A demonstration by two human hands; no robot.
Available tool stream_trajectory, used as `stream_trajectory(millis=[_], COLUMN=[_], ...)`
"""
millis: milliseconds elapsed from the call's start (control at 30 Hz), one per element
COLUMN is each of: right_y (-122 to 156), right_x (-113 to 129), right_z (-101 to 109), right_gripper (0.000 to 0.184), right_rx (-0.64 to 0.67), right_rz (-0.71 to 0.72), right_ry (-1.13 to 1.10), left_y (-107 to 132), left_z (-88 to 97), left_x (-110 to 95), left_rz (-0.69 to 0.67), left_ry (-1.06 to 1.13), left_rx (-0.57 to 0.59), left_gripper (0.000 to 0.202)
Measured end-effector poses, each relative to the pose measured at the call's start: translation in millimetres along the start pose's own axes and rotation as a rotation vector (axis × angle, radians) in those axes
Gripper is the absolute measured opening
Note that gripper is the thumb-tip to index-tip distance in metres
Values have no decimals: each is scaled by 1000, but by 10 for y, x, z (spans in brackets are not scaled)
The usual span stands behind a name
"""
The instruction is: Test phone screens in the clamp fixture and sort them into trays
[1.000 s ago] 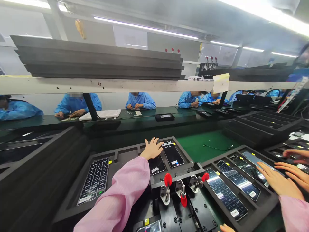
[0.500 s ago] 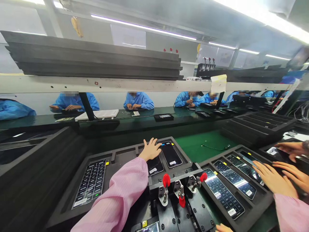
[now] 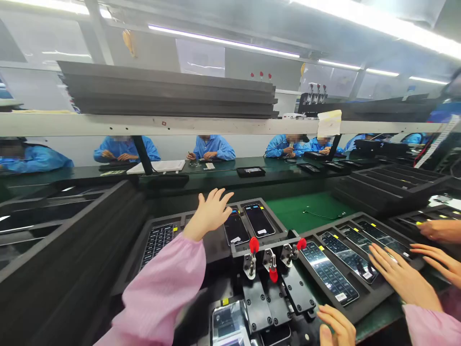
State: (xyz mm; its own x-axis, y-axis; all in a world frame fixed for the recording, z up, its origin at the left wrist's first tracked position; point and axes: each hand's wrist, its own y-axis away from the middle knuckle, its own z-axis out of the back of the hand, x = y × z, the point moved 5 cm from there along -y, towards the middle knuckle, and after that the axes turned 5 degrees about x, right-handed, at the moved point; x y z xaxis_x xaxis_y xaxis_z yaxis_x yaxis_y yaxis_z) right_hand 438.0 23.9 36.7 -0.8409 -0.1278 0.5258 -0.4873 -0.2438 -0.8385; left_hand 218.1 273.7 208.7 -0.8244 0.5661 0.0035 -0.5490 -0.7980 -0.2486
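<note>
My left hand, in a pink sleeve, hovers with fingers spread above the black foam tray. Just right of it in that tray lie two dark phone screens with white labels and yellow tabs; another screen, lit with a grid pattern, lies at the tray's left. At the bottom edge, my right hand is partly cut off. Its fingers are extended and loosely bent beside the black fixture with red-handled toggle clamps. A glossy screen sits at the fixture's left.
To the right, a second foam tray holds several lit screens. Over it reaches a co-worker's hand, with other people's hands beyond. Stacked trays stand behind; a high foam stack borders the left. A shelf crosses ahead.
My left hand has moved left and up, uncovering the screen it partly covered. More of my right hand shows at the bottom. The view has shifted slightly.
</note>
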Motion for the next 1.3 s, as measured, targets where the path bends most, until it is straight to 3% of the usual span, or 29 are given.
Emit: stream_trajectory(millis=[67,167,267,367,433,567,800,967,1133,1200,1300], right_y=[-82,-358,-607,-675,-649,-595,-596,-851,-1221,-1325,-1400], right_x=[140,471,710,778,779,763,754,921,937,881,837], right_z=[13,-101,-309,-547,-658,-742,-732,-394,-165,-214,-353], right_gripper=[18,9,10,30,35,41,42,38,23,25,33], right_rx=[-35,171,444,693,784,785,755,481,250,288,474], right_rz=[-85,-42,41,41,16,-19,-94,-150,-85,-44,18], right_ry=[-145,-221,-163,-97,-77,-73,-115,-163,-193,-170,-139], left_y=[471,1232,1836,2156,2233,2263,2238,2215,2191,2157,2087], left_z=[243,362,164,-201,-394,-629,-801,-861,-925,-950,-980], left_x=[8,-25,-28,-81,-144,-320,-416,-396,-441,-516,-662], left_rz=[45,78,182,187,144,-30,-138,-164,-186,-197,-221], left_ry=[-9,108,246,363,415,502,607,606,602,600,587], left_rx=[-4,72,171,268,268,304,286,246,261,266,272], left_gripper=[45,47,50,64,76,100,104,99,95,92,92])
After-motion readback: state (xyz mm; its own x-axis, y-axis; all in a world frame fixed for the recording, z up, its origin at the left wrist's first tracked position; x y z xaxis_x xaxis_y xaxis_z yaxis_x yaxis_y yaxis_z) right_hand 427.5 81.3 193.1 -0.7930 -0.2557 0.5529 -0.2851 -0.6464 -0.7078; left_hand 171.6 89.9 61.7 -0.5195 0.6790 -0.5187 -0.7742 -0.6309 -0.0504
